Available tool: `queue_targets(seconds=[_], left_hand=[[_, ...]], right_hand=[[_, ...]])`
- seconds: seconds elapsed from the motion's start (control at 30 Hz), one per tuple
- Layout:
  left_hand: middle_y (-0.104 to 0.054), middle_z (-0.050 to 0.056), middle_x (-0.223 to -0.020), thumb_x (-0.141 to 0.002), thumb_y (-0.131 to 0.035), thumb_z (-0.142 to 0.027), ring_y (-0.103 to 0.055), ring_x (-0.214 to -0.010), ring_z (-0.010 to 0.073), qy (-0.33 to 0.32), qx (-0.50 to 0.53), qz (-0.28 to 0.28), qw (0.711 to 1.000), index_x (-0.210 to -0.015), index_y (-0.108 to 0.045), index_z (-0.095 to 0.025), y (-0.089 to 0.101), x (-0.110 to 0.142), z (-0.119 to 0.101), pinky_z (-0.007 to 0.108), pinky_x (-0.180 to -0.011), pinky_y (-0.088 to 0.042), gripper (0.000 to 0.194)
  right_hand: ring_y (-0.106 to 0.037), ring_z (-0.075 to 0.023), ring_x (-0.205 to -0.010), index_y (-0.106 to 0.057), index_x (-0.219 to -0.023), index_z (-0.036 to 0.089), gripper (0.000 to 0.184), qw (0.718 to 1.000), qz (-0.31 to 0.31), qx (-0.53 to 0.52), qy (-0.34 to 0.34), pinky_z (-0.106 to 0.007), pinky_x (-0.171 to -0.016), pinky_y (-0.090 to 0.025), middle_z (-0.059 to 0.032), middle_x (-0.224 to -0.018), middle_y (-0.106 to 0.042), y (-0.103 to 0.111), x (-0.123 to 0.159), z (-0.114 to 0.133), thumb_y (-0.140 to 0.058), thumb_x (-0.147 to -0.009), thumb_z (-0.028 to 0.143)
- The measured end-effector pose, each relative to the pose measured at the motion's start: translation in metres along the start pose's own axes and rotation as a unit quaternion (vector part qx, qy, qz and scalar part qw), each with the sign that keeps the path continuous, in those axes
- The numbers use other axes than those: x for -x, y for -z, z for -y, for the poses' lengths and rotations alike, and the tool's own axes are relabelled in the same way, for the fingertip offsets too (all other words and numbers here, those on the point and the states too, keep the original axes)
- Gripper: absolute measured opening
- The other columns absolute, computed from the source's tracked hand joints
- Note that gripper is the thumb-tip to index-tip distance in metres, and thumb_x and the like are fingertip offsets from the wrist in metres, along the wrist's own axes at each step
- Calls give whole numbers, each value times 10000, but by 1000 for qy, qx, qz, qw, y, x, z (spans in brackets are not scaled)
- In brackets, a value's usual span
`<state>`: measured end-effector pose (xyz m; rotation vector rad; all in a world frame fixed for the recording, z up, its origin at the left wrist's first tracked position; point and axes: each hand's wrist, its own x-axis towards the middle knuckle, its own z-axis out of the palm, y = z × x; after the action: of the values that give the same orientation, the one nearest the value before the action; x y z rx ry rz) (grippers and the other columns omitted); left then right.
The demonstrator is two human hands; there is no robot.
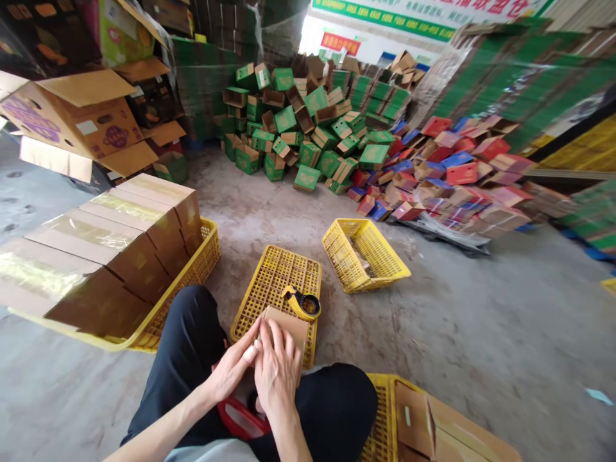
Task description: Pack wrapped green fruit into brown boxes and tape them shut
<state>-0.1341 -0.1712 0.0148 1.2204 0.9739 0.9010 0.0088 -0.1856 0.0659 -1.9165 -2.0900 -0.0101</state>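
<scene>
A small brown cardboard box (294, 328) rests on an upturned yellow plastic crate (274, 273) between my knees. My left hand (235, 367) lies along the box's left edge, its fingers stretched out and close together. On top of the box, my right hand (278, 362) presses with its fingers extended and slightly apart. The two thumbs almost meet at the near side of the box, whose front is mostly hidden by my hands. Just beyond it, a yellow and black tape dispenser (304, 303) lies on the crate.
At left, a yellow crate (210, 247) holds several taped cartons (139, 215). Another yellow crate (366, 253) stands ahead on the concrete floor. Near my right knee, a crate (382, 410) contains cartons (447, 427). Green boxes (308, 154) and red-and-blue boxes (457, 173) lie heaped behind.
</scene>
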Motion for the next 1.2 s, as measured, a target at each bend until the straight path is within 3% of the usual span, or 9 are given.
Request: queue_targets(seconds=[0.13, 0.27, 0.37, 0.47, 0.6, 0.7, 0.83, 1.03, 1.2], left_hand=[[-198, 51, -1718, -1050, -451, -539, -173, -1587, 257, -70, -136, 33, 988, -1664, -209, -258, -5, 5, 6, 483, -1304, -153, 717], [-229, 54, -1712, -1069, -419, -495, -273, -1558, 244, -141, -265, 23, 954, -1661, -220, -282, 2, 0, 7, 434, -1271, -295, 661], [-286, 54, -1696, -1086, -394, -444, -358, -1524, 229, -169, -328, 5, 929, -1658, -231, -292, 4, -4, 4, 399, -1242, -361, 614], [-292, 79, -1691, -1087, -396, -431, -397, -1505, 243, -197, -363, -8, 911, -1669, -187, -285, 1, -7, 3, 405, -1212, -413, 635], [-260, 108, -1700, -1081, -404, -461, -421, -1494, 262, -214, -394, -22, 894, -1681, -55, -294, -5, -8, 4, 432, -1169, -470, 714], [-149, 111, -1729, -1047, -451, -548, -436, -1485, 300, -198, -410, 3, 890, -1677, -73, -327, -9, -5, 2, 458, -1133, -506, 768], [-28, 120, -1742, -915, -557, -726, -434, -1478, 369, -184, -421, 21, 888, -1675, -67, -349, -13, 1, 3, 486, -1090, -537, 980], [-1, 154, -1741, -867, -562, -779, -384, -1501, 385, -183, -442, 26, 878, -1681, -73, -298, -12, 3, 9, 451, -1113, -515, 1064], [-7, 171, -1739, -889, -567, -751, -360, -1514, 376, -197, -426, 25, 883, -1680, -58, -278, -11, -2, 9, 439, -1128, -501, 1053]], right_hand=[[-610, -311, -1223, -475, -1557, 325, 501, 999, -14, -25, 28, -465, -944, -511, -55, -1476, -626, -6, 1, -12, -431, -1060, 284], [-531, -294, -1384, -417, -1593, 294, 517, 993, -48, -105, 37, -470, -1097, -475, -64, -1558, -546, -16, 21, -41, -427, -1077, 340], [-412, -382, -1489, -380, -1611, 177, 716, 978, -111, -148, -93, -557, -1163, -421, -162, -1661, -369, -28, 42, -70, -528, -1016, 548], [-512, -360, -1431, -415, -1591, 139, 776, 946, -64, -249, -198, -502, -1132, -484, -180, -1591, -472, -40, 55, -86, -478, -1002, 641], [-557, -311, -1399, -426, -1587, 154, 743, 907, -49, -333, -254, -414, -1110, -518, -141, -1552, -524, -52, 58, -82, -446, -1016, 630], [-570, -305, -1387, -417, -1588, 142, 718, 907, -74, -333, -246, -411, -1100, -527, -149, -1546, -528, -55, 59, -76, -427, -1033, 597], [-573, -294, -1386, -448, -1572, 145, 642, 936, -82, -281, -194, -420, -1112, -518, -147, -1554, -526, -55, 65, -73, -380, -1068, 537], [-303, -352, -1554, -403, -1600, 222, 578, 982, -131, -99, -90, -571, -1187, -415, -107, -1703, -283, -43, 69, -72, -402, -1078, 470], [-195, -426, -1575, -347, -1627, 243, 637, 993, -110, -7, -51, -711, -1156, -353, -128, -1679, -338, -33, 57, -62, -411, -1061, 529]])
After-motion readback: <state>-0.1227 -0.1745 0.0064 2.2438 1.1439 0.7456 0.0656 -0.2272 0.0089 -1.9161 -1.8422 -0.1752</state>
